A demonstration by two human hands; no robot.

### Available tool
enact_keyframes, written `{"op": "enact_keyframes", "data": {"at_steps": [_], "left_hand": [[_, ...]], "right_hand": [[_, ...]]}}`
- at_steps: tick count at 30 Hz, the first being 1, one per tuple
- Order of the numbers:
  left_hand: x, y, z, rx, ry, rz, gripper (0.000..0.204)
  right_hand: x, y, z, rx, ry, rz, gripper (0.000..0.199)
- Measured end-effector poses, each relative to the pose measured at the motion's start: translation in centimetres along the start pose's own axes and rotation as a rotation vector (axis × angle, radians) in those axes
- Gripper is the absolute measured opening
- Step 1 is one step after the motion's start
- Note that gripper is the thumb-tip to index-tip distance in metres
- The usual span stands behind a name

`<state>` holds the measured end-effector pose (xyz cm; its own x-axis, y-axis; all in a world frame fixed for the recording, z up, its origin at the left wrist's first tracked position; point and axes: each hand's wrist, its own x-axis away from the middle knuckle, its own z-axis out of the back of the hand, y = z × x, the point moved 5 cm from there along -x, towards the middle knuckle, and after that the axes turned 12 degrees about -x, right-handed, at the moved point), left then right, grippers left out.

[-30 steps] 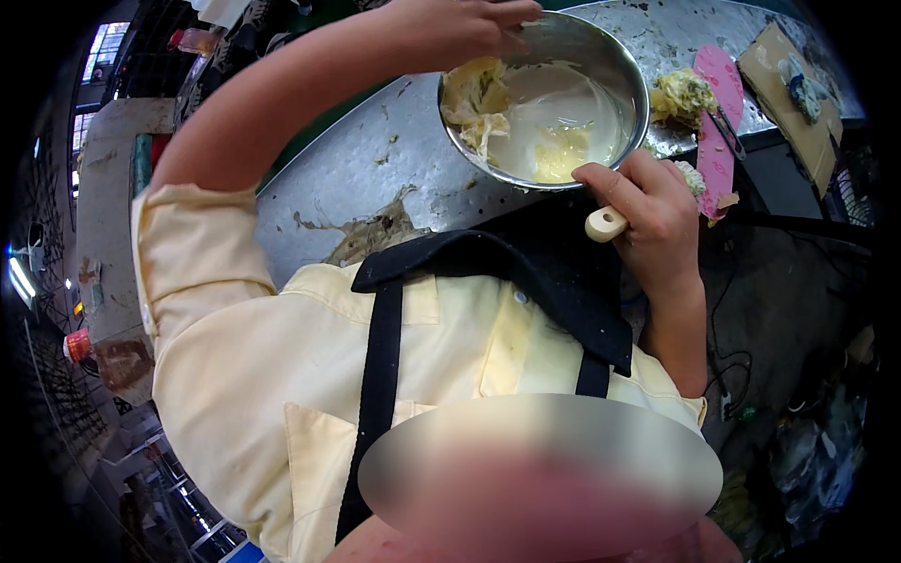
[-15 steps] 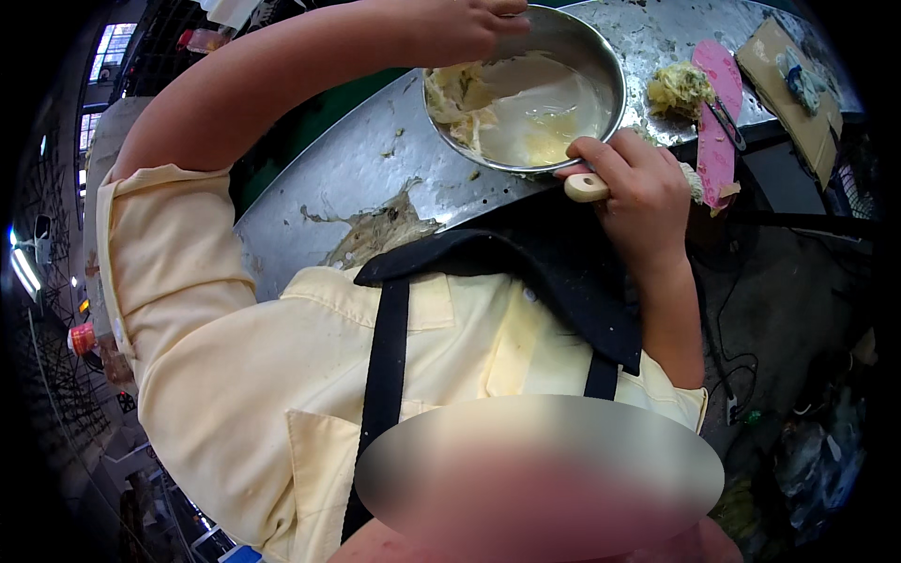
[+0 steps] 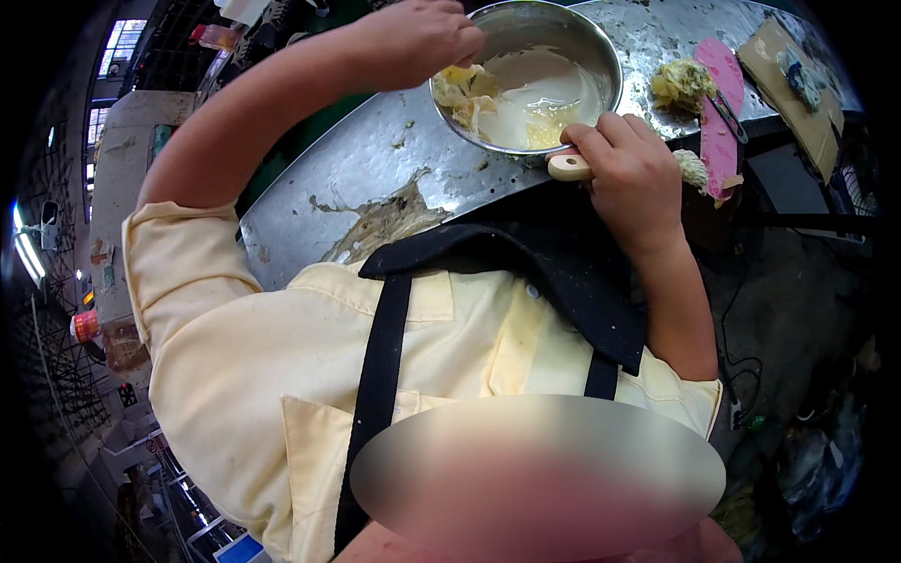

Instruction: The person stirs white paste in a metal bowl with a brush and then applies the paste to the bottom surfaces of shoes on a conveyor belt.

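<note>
A round metal bowl (image 3: 605,42) stands at the table's edge with milky white, bubbly liquid (image 3: 544,94) in it. Crumpled, wet, yellowish material (image 3: 466,94) lies against its left side. My left hand (image 3: 422,42) is at the bowl's upper left rim, fingers curled closed; whatever they hold is hidden. My right hand (image 3: 633,174) is closed round a brush by its pale wooden handle (image 3: 570,168), at the bowl's near right rim. Whitish bristles (image 3: 691,169) show on the hand's other side.
The metal table (image 3: 347,150) has stains and peeling residue. Right of the bowl are a yellowish clump (image 3: 682,84), a pink sole-shaped piece (image 3: 721,141), metal scissors-like tool (image 3: 728,117) and cardboard (image 3: 793,94) with a bluish wad (image 3: 802,84). A red-capped bottle (image 3: 214,38) stands far left.
My left hand has drawn back leftward from over the bowl, and its fingers have curled in. My right hand with the brush has shifted slightly up and left.
</note>
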<state>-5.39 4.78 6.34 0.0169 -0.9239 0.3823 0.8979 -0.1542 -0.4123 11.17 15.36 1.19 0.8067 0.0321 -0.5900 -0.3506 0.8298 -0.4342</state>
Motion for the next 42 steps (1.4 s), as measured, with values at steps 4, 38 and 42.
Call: {"op": "enact_keyframes", "data": {"at_steps": [4, 38, 42], "left_hand": [[2.2, 2.9, 0.1, -0.01, 0.203, 0.155, 0.009], [1.5, -4.4, -6.7, 0.868, -0.142, 0.618, 0.032], [3.5, -4.1, -7.8, 0.299, 0.314, 0.318, 0.02]], "right_hand": [[0.0, -0.4, 0.2, 0.021, 0.006, -0.002, 0.01], [0.5, 0.3, -0.6, 0.049, 0.073, -0.048, 0.018], [0.4, -0.1, -0.8, 0.019, 0.105, -0.034, 0.018]]}}
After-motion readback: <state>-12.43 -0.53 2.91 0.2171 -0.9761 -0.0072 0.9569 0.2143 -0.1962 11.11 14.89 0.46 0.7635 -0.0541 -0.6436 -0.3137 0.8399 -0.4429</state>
